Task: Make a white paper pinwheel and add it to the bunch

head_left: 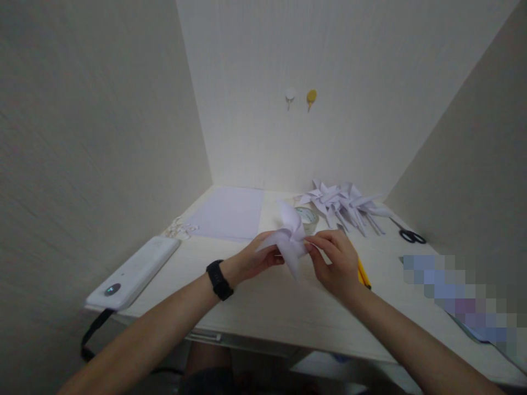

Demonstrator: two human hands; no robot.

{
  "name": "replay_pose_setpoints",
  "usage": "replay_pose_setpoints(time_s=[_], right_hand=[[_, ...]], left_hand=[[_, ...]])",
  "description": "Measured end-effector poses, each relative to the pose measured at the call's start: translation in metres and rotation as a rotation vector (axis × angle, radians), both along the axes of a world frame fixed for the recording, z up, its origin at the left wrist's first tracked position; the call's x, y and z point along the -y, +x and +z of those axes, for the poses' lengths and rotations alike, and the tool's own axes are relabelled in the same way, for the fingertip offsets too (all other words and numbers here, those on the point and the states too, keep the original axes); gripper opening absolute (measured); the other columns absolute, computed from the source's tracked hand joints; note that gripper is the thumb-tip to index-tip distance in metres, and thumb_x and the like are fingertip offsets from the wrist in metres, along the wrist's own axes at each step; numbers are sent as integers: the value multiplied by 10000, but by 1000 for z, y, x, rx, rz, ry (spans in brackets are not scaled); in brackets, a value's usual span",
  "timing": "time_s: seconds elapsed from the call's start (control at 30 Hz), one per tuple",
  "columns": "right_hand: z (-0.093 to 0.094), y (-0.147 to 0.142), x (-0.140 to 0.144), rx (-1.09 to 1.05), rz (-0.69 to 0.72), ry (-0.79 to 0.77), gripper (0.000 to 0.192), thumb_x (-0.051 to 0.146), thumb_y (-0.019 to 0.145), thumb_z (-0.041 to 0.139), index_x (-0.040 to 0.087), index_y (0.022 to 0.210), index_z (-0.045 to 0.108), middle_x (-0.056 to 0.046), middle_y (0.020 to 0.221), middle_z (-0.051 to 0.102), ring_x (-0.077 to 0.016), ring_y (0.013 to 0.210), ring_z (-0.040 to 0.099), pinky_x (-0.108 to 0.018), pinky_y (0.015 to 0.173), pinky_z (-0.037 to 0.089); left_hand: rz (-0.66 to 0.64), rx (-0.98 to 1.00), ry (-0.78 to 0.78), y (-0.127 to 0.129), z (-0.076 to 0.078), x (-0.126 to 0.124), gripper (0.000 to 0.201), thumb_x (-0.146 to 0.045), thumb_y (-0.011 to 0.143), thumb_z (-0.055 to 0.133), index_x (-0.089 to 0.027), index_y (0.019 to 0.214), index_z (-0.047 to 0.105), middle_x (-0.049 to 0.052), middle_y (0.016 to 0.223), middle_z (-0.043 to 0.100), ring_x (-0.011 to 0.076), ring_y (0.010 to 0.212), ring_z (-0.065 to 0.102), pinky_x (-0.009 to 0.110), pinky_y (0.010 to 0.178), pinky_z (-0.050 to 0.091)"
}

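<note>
A white paper pinwheel (290,240) is held up over the middle of the desk, between both my hands. My left hand (263,256) grips it from behind on the left; its fingers are partly hidden by the paper blades. With thumb and fingertips, my right hand (334,258) pinches the blade on the right side. Just behind the pinwheel lies a roll of clear tape (308,215). A yellow-handled tool (363,273), perhaps a cutter, shows partly from behind my right hand.
Several finished paper pinwheels (343,202) are heaped at the back right, near black-handled scissors (411,236). White paper sheets (228,211) lie at the back left, beside a small tangled pile (180,229). A white device (134,271) sits front left; a pixelated object (461,302) lies right.
</note>
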State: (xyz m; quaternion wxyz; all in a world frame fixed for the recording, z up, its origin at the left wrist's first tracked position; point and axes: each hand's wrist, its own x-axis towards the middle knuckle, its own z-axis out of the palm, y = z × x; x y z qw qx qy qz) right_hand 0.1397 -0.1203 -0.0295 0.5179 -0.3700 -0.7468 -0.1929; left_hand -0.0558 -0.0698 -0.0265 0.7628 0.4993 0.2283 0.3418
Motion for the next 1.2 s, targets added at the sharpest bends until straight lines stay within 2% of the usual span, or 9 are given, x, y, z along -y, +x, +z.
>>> replay_pose_setpoints(time_s=[0.1,0.3,0.47,0.7,0.83,0.9,0.97,1.07,1.2], right_hand=[[2,-2,2,63,24,13,207,131,866,625,212,1053,666,-70,844,639,-198,780,573,-348,680,464],[3,-7,3,80,109,-50,199,125,859,643,196,1042,672,-74,821,639,-200,755,558,-351,657,446],[2,-6,1,3,161,-66,141,105,853,645,182,968,674,-76,804,656,-201,757,562,-353,662,453],[2,-9,1,2,119,-91,97,125,858,636,210,905,636,-61,808,673,-213,774,588,-370,688,482],[16,-1,5,19,10,-56,352,241,797,720,203,1115,573,-131,1093,666,-303,1055,594,-508,902,485],[28,6,8,164,12,-50,527,298,764,741,195,1235,529,-168,1290,595,-366,1278,477,-586,1028,409],[40,11,12,369,17,-48,517,286,758,718,201,1239,549,-155,1362,564,-397,1389,356,-639,1106,306],[54,11,19,585,43,-74,392,130,738,607,196,1125,617,-106,1210,672,-368,1368,410,-642,1171,187],[63,3,32,658,23,-110,357,40,694,510,187,985,654,-72,919,739,-313,1199,583,-592,1199,164]], left_hand=[[-61,-4,19,0,-5,-2,313,-366,753,773,-147,953,674,49,910,675,154,813,623,299,783,495],[-89,-59,32,2,-3,-1,297,-370,727,780,-131,802,619,-6,722,571,88,635,519,216,594,401],[-125,-104,92,1,-1,1,318,-418,760,742,-144,860,616,-4,754,570,93,650,512,221,595,397],[-84,-197,203,4,-3,0,245,-394,847,630,-156,880,588,-27,730,534,80,606,472,209,552,381],[-52,-298,279,3,6,2,255,-391,831,642,-149,851,566,-35,692,523,76,572,462,211,536,368],[-28,-345,353,2,10,3,287,-422,836,636,-149,816,552,-38,658,518,77,556,457,214,530,358],[-18,-357,418,1,11,2,339,-483,844,620,-155,799,544,-44,628,508,78,540,445,218,523,346],[-46,-355,490,2,11,2,412,-564,816,632,-163,784,541,-57,589,492,80,527,429,221,517,336],[-44,-340,563,4,11,3,427,-565,778,677,-156,746,560,-47,600,515,83,560,443,225,551,353]])
